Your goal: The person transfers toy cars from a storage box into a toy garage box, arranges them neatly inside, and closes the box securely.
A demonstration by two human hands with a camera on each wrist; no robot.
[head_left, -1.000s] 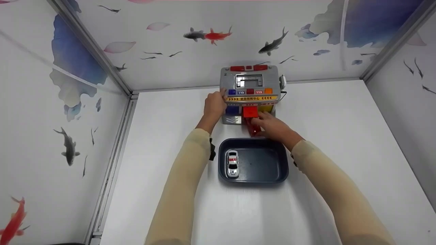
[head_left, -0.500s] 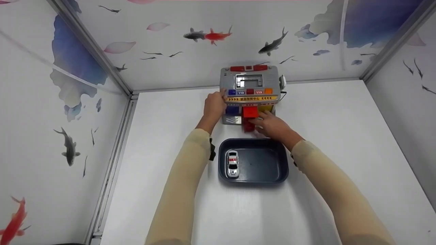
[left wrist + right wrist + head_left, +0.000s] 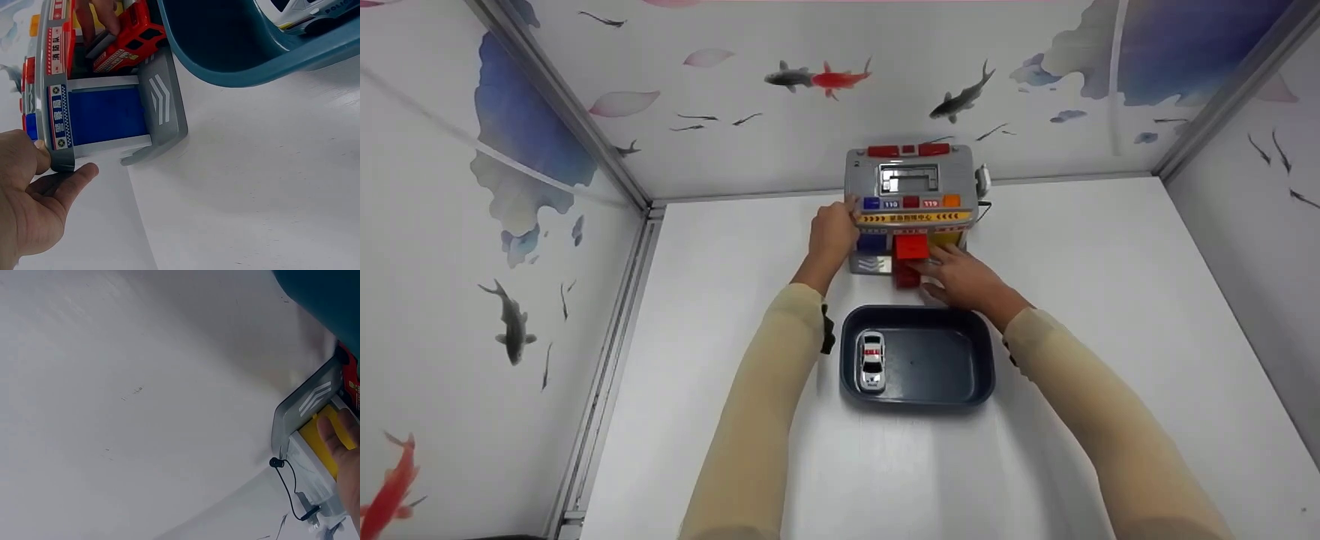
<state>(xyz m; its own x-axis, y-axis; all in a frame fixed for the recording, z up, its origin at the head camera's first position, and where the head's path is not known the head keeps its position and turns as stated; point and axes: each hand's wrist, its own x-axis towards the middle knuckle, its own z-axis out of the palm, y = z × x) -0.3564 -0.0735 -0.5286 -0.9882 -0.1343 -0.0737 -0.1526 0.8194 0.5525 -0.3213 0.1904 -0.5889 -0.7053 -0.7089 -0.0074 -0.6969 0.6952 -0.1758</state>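
Note:
A grey toy rescue station (image 3: 911,176) stands at the back of the table against the wall. My left hand (image 3: 832,229) grips its front left edge, thumb and fingers on either side of the edge in the left wrist view. A red toy fire truck (image 3: 132,36) sits partly in the middle bay, below the raised red door (image 3: 912,247). My right hand (image 3: 964,277) reaches in from the right, its fingers touching the truck. In the right wrist view its thumb (image 3: 328,430) lies extended over the yellow door (image 3: 319,439). The blue door (image 3: 107,115) is down.
A dark blue tray (image 3: 937,401) stands just in front of the station, holding a white toy police car (image 3: 873,361) along its left side. A handset (image 3: 982,181) with a black cord hangs at the station's right side. Walls with fish prints border the table.
The fire truck has gone further back into the middle bay and straightened from its slant. My right fingers have loosened around it; my left hand stays on the station's edge.

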